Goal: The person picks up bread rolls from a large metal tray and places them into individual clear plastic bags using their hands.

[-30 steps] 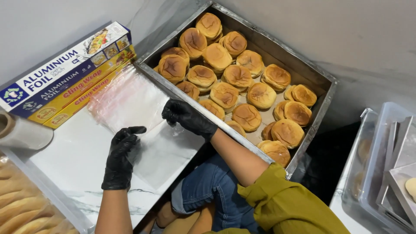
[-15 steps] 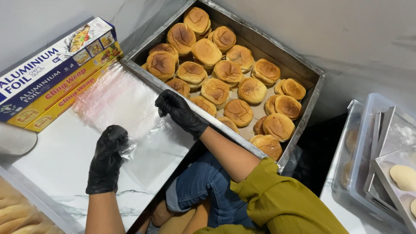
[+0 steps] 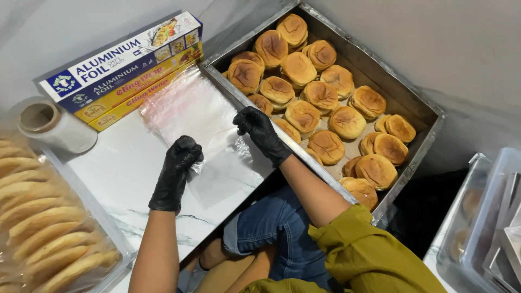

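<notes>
On marble counter: clear plastic bag (image 3: 209,130), long axis toward boxes; left hand (image 3: 176,171), right hand (image 3: 260,133) fingers pinching it.

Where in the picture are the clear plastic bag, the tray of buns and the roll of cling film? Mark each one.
clear plastic bag (image 3: 192,111): head view, on its flat upper part lying on the counter.
tray of buns (image 3: 415,106): head view, on the tray's bare metal far wall.
roll of cling film (image 3: 57,127): head view, on the roll's white side.

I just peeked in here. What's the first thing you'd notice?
Probably the big metal tray at top right, packed with golden buns. Next, two black-gloved hands in the middle: the left hand and right hand are pulling at a clear plastic bag lying on the white marble counter.
</notes>
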